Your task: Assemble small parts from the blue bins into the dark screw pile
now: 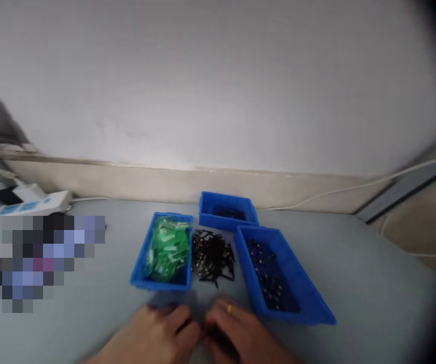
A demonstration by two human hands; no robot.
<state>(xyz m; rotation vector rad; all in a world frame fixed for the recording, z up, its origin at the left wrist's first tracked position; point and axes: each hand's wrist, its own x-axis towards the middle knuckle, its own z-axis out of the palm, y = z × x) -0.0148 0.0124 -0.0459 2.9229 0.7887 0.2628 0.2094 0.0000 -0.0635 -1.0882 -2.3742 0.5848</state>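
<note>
— See left hand [165, 328] and right hand [243, 328]?
— Finger-curled, close together at the worktop [354, 268]; cannot tell whether grasping anything.
— And the black metal parts [214, 255]?
— Heaped just beyond, between blue bins [296, 273].

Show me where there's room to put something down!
Biggest bare patch: the grey tabletop right of the long blue bin. A smaller one lies between the green-filled bin and the blurred-out patch. The middle is crowded: a pile of dark pieces fills the gap between those bins, with a third bin behind, the left hand and right hand in front.
</note>
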